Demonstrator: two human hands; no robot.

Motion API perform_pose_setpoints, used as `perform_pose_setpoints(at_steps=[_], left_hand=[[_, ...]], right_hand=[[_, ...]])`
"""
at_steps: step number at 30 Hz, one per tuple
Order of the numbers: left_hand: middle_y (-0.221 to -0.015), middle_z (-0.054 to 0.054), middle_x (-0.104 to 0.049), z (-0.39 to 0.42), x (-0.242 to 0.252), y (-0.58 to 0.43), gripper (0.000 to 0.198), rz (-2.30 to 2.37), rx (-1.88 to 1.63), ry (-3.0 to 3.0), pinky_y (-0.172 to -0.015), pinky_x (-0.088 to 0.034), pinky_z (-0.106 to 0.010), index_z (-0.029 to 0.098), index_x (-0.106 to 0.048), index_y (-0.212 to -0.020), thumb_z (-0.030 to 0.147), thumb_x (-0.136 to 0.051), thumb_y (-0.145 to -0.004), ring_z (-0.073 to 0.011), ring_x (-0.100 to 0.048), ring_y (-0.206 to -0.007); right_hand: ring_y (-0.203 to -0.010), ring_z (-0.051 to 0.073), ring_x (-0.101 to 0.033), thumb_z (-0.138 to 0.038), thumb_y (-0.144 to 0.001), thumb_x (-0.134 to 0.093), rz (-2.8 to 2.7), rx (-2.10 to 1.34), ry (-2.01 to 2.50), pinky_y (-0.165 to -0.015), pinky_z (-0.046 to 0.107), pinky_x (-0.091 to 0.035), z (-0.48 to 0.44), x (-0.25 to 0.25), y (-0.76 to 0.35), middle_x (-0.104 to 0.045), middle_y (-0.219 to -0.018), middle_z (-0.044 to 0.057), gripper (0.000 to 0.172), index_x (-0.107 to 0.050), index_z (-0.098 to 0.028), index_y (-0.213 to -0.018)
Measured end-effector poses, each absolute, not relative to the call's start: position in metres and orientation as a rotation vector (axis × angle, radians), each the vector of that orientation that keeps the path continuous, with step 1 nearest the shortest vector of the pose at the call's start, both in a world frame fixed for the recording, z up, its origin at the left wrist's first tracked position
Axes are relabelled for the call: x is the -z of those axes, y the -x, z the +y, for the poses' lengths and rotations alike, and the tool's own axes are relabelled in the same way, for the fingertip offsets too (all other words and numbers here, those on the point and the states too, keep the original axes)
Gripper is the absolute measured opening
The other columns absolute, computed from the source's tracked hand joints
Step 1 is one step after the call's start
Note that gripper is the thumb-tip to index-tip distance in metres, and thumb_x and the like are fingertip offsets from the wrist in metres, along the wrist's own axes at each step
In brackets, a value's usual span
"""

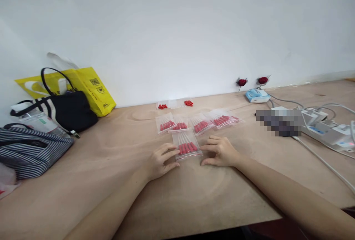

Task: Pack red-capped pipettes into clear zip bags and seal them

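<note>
A clear zip bag (188, 155) lies flat on the table in front of me. Inside it is a row of several slim items with red ends (188, 147) and pale, thin stems; their exact kind is unclear. My left hand (163, 158) rests at the bag's left edge, fingertips touching it and thumb apart. On the opposite edge, my right hand (220, 152) has its fingers extended towards the bag, thumb spread below. Neither hand grips anything. Just beyond, several similar bags (200, 124) lie in a row, some overlapping.
Near the wall are two small groups of red pieces, one left (162, 107) and one right (188, 103). Bags, including a yellow one (101, 94) and a striped pouch (41, 155), crowd the left. A blue-white packet (257, 95), cables and a power strip (330, 132) occupy the right.
</note>
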State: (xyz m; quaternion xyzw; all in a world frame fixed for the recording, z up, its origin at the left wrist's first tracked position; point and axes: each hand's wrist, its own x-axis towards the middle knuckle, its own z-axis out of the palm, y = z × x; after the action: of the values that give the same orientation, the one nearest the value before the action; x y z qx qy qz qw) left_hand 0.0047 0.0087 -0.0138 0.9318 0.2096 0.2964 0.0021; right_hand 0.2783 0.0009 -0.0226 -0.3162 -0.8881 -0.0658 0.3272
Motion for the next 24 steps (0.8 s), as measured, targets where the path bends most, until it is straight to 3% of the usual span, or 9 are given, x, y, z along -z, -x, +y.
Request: perform_pose_setpoints(at_steps=[6, 15, 24], left_hand=[[-0.09, -0.007, -0.063, 0.01, 0.022, -0.011, 0.017, 0.588, -1.054, -3.201, -0.071, -0.053, -0.023, 0.015, -0.057, -0.096, 0.015, -0.045, -0.084, -0.0141, -0.062, -0.081], [-0.079, -0.004, -0.064, 0.012, 0.022, -0.021, 0.016, 0.657, -1.153, -3.277, -0.059, -0.052, -0.021, 0.014, -0.059, -0.085, 0.015, -0.043, -0.086, -0.0113, -0.063, -0.066], [-0.077, -0.004, -0.064, 0.013, 0.021, -0.02, 0.017, 0.625, -1.149, -3.348, -0.058, -0.05, -0.021, 0.013, -0.058, -0.083, 0.013, -0.041, -0.086, -0.0117, -0.062, -0.064]], right_hand=[[-0.064, 0.013, -0.051, -0.03, -0.083, -0.046, -2.41, 0.371, 0.758, -0.056, 0.025, -0.035, 0.002, 0.026, -0.276, -0.06, -0.065, 0.002, 0.021, -0.064, -0.018, -0.085], [-0.059, 0.011, -0.049, -0.023, -0.084, -0.042, -2.392, 0.468, 0.721, -0.054, 0.024, -0.031, 0.007, 0.029, -0.27, -0.057, -0.061, 0.001, 0.022, -0.062, -0.018, -0.078], [-0.057, 0.01, -0.045, -0.017, -0.084, -0.041, -2.383, 0.666, 0.642, -0.053, 0.025, -0.027, 0.011, 0.028, -0.269, -0.054, -0.057, 0.0, 0.024, -0.058, -0.017, -0.067]])
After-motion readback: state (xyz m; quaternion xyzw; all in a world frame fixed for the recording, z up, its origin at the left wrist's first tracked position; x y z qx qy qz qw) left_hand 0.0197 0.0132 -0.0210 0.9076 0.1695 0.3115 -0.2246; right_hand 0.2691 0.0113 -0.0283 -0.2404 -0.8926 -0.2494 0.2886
